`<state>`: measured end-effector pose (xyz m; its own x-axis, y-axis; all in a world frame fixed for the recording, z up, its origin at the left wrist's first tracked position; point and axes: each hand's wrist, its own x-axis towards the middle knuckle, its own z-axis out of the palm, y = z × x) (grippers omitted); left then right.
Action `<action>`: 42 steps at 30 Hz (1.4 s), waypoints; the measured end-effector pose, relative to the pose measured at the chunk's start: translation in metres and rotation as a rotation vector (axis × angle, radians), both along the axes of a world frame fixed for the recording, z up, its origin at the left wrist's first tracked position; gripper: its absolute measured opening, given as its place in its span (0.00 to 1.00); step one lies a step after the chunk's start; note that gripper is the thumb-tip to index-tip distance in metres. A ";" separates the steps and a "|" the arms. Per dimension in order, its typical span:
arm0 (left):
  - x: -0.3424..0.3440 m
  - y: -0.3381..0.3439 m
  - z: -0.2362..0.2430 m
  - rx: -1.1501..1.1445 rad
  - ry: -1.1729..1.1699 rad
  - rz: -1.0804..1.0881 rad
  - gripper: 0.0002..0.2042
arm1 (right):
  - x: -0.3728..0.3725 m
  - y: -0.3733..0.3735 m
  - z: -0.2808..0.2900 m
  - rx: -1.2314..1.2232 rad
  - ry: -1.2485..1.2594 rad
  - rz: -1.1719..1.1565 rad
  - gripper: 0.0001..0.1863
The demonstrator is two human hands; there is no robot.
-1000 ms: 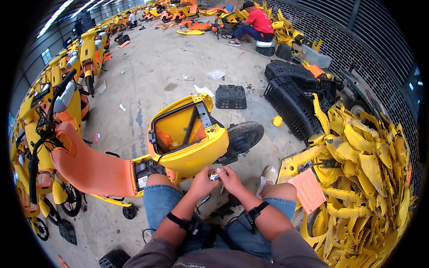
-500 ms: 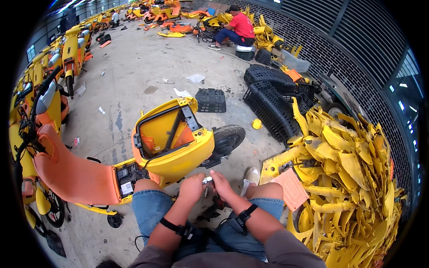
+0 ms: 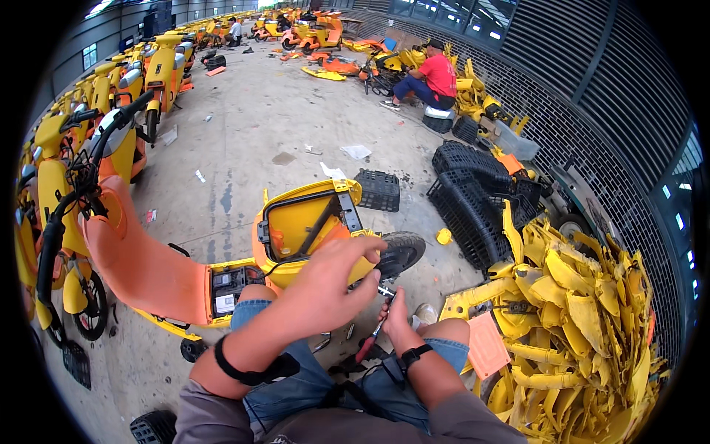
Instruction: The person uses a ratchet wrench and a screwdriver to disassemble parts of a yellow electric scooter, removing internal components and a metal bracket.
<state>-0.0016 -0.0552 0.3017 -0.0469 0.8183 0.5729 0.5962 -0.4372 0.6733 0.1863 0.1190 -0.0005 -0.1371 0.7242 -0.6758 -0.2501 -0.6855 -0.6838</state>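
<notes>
My left hand (image 3: 344, 274) is raised in front of the yellow scooter body (image 3: 284, 210), fingers loosely curved and apart, with nothing visible in them. Lower and to its right, my right hand (image 3: 396, 311) grips a small silver metal tool (image 3: 385, 291). A red-handled tool (image 3: 367, 346) hangs or lies just below that hand between my knees; whether it is held cannot be told. The scooter's salmon front panel (image 3: 151, 263) extends to the left, beside an exposed electronics bay (image 3: 228, 289) in the footboard. Its black rear wheel (image 3: 399, 254) is behind my hands.
A heap of yellow panels (image 3: 577, 325) rises at right, near black plastic crates (image 3: 473, 207) and a brick wall. A flat black crate (image 3: 376, 191) lies beyond the scooter. Rows of scooters (image 3: 159, 70) line the left. A co-worker in red (image 3: 436, 78) sits farther back.
My hands have parted: the left rose up and forward from the silver tool, while the right still holds it. A red-handled tool shows below. The view has shifted slightly.
</notes>
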 end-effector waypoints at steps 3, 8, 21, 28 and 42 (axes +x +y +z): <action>-0.003 -0.026 0.065 -0.097 -0.336 -0.077 0.24 | -0.005 0.005 -0.010 0.004 -0.042 0.009 0.32; 0.019 -0.050 0.118 -0.113 -0.503 -0.213 0.31 | -0.008 0.014 -0.034 0.053 -0.048 0.048 0.33; 0.072 -0.058 0.152 -0.378 -0.294 -0.510 0.30 | -0.017 -0.006 0.002 0.194 -0.008 -0.047 0.34; 0.087 -0.052 0.150 -0.419 -0.199 -0.542 0.28 | -0.003 0.015 -0.021 0.097 -0.056 -0.053 0.30; 0.104 -0.048 0.146 -0.344 -0.101 -0.483 0.26 | 0.008 0.020 -0.026 0.025 -0.034 -0.022 0.29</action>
